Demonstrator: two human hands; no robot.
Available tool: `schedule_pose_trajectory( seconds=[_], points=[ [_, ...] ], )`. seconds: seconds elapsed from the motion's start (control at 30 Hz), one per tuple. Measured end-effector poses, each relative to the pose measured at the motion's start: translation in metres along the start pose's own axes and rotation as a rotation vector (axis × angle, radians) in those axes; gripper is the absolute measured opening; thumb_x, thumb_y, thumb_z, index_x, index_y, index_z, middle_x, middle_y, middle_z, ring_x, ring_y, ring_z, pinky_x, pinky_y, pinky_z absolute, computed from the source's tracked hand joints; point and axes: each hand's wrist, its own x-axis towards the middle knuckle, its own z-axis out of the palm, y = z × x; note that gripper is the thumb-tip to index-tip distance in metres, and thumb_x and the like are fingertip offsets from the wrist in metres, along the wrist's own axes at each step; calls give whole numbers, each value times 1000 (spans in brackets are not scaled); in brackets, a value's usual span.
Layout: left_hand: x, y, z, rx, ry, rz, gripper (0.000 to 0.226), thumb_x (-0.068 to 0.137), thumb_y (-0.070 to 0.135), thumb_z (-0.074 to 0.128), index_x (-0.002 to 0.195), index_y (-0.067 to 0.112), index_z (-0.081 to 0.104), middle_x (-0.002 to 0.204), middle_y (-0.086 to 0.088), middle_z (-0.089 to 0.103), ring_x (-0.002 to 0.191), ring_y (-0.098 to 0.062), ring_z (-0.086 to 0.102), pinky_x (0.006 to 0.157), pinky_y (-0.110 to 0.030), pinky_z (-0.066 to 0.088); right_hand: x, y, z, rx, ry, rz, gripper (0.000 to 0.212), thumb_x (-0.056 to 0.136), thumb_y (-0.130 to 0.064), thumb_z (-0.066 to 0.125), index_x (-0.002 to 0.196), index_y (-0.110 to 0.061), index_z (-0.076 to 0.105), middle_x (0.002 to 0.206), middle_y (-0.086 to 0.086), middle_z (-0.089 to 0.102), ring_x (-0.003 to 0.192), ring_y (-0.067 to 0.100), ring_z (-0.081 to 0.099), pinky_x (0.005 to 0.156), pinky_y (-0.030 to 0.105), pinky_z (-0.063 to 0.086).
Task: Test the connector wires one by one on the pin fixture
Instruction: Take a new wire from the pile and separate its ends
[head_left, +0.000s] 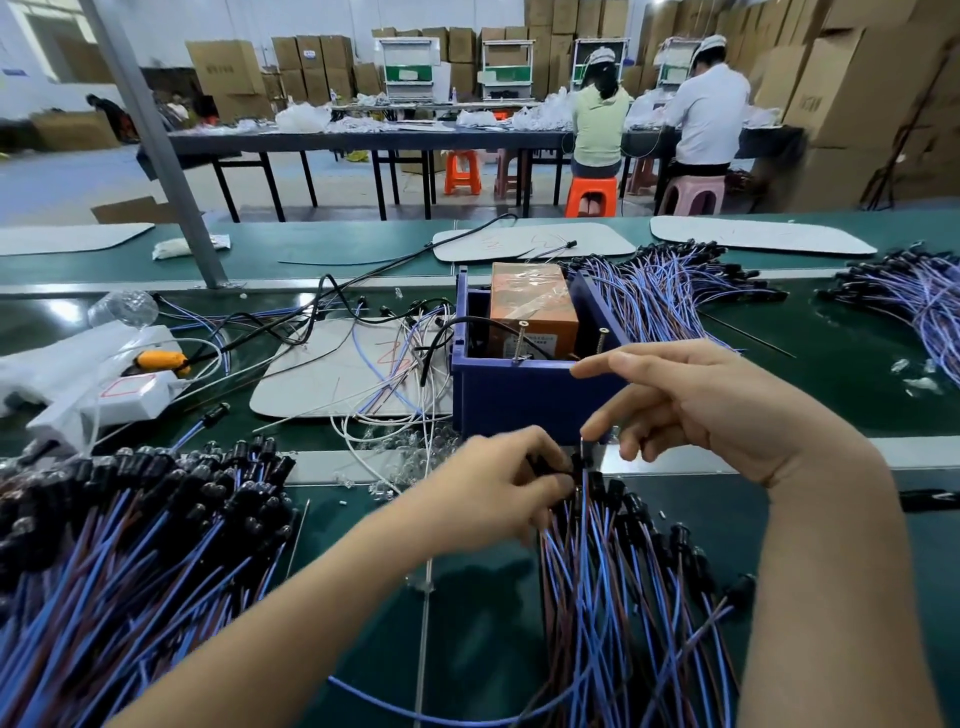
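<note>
Running lengthwise from the person outward, the bundle of connector wires (608, 582) lies on the green belt (467, 623) beneath both hands, black heads pointing away. The left hand (498, 493) pinches those heads; the right hand (717, 410), almost touching it, seems to pinch one black connector (583, 451) held upright. Straight beyond, nearer the right hand, the pin fixture (521, 339) stands: two upright screws in the blue box (519, 400).

Box (519, 400) on the tabletop (831, 410), carton (532, 306) inside; mat (317, 379) and power strip (137, 397) to its left; wire bundle (618, 597) before it, wire heap (660, 299) behind-right.
</note>
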Motion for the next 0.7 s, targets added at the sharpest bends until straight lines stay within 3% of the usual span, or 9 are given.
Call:
schedule_pose_trajectory(
  seconds=[0.1, 0.17, 0.27, 0.33, 0.43, 0.53, 0.7],
  points=[
    [1, -20, -48, 515, 6, -106, 7, 92, 27, 60, 87, 23, 56, 82, 2, 64, 71, -13, 58, 64, -23, 44, 4, 3, 0, -45, 50, 71, 25, 102, -25, 43, 108, -16, 66, 80, 14, 75, 52, 17, 62, 50, 22, 51],
    [-4, -35, -76, 762, -81, -306, 12, 86, 32, 67, 85, 24, 57, 91, 2, 66, 79, -15, 58, 67, -23, 41, 5, 4, 0, -51, 59, 84, 24, 102, -25, 44, 108, -17, 66, 79, 14, 75, 53, 17, 63, 51, 22, 52],
    [-9, -52, -91, 722, -199, -543, 25, 74, 34, 79, 89, 22, 63, 82, 1, 73, 65, -15, 64, 55, -19, 45, 6, 4, 0, -52, 61, 85, 23, 101, -25, 45, 108, -17, 66, 79, 14, 75, 55, 18, 63, 53, 22, 52],
    [-8, -59, -92, 662, -200, -573, 26, 72, 29, 80, 86, 23, 59, 71, 0, 71, 54, -14, 60, 49, -17, 43, 7, 4, 1, -56, 57, 88, 23, 101, -25, 45, 109, -17, 66, 80, 13, 75, 57, 19, 64, 54, 23, 53],
    [-9, -64, -96, 664, -141, -596, 30, 72, 26, 81, 87, 23, 55, 73, 3, 67, 55, -11, 58, 47, -17, 42, 7, 4, 2, -63, 51, 88, 23, 101, -26, 46, 109, -17, 66, 80, 14, 75, 59, 20, 64, 55, 22, 53],
    [-14, -65, -108, 734, -87, -608, 32, 69, 30, 82, 83, 23, 53, 81, 5, 60, 69, -12, 53, 56, -21, 39, 6, 3, 2, -61, 50, 86, 23, 101, -26, 46, 109, -17, 66, 81, 14, 75, 60, 20, 65, 55, 22, 53],
    [-27, -65, -132, 662, 12, -645, 31, 70, 27, 83, 88, 19, 59, 93, -1, 66, 85, -19, 61, 75, -27, 47, 7, 4, 2, -61, 52, 83, 23, 100, -26, 46, 108, -17, 66, 80, 14, 75, 58, 20, 65, 54, 22, 52]
  ],
)
